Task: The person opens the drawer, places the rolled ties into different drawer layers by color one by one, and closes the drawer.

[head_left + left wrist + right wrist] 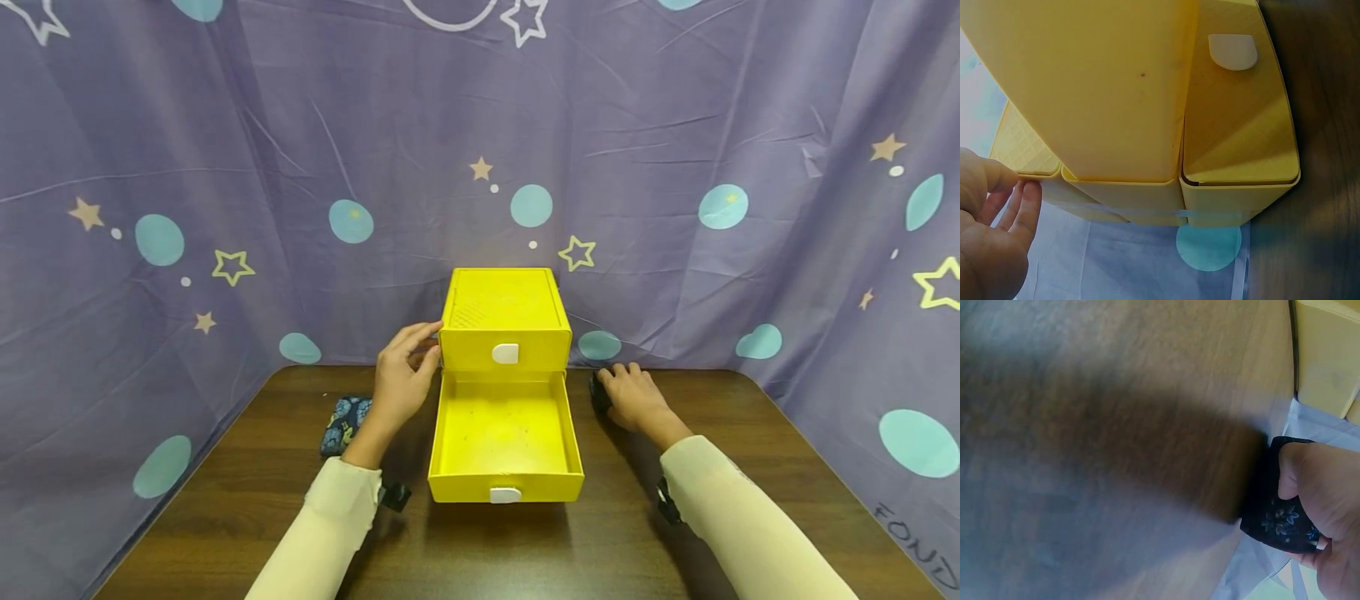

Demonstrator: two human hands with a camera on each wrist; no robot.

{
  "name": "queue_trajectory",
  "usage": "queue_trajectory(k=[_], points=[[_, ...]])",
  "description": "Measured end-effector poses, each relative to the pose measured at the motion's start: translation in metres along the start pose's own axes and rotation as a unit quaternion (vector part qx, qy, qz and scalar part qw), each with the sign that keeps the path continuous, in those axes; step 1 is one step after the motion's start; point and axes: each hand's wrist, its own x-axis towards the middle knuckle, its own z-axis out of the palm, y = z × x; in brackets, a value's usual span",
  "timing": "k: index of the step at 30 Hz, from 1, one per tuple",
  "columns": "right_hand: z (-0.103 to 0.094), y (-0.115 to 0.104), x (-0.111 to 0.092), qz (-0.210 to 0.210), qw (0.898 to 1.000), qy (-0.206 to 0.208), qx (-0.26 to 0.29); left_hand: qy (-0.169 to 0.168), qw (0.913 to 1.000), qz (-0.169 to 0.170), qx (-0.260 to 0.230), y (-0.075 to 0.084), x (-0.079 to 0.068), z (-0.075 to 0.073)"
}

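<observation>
A yellow drawer unit (506, 298) stands at the table's back edge, its middle drawer (504, 429) pulled out with a bare floor. My left hand (402, 379) is at the unit's upper left side, fingers mostly straight; in the left wrist view the fingertips (1030, 191) touch the edge by the top drawer. To the unit's right, my right hand (636, 402) grips a black flower-patterned pouch (1282, 519). Its thumb lies over one face, and the palm hides part of it. The pouch is at the table's far edge in the right wrist view.
A dark blue floral pouch (345, 425) lies on the brown wooden table (247, 500), left of the unit. Behind hangs a purple curtain (637, 125) with stars and dots. The bottom drawer (1241, 125), with its white handle, is shut beneath the pulled-out one.
</observation>
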Motion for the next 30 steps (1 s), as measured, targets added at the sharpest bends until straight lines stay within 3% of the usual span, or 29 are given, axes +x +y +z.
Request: queue_trajectory(k=[17,30], points=[[-0.0002,0.0001,-0.0023,-0.008,1.0,-0.006,0.01,0.005,1.0,0.002,0.004,0.0017,-0.0009,0.0006],[0.0016,0.0035,-0.0042,-0.024,0.999,0.028,0.007,0.009,0.9999,0.003,-0.013,0.0022,0.0007,0.0008]])
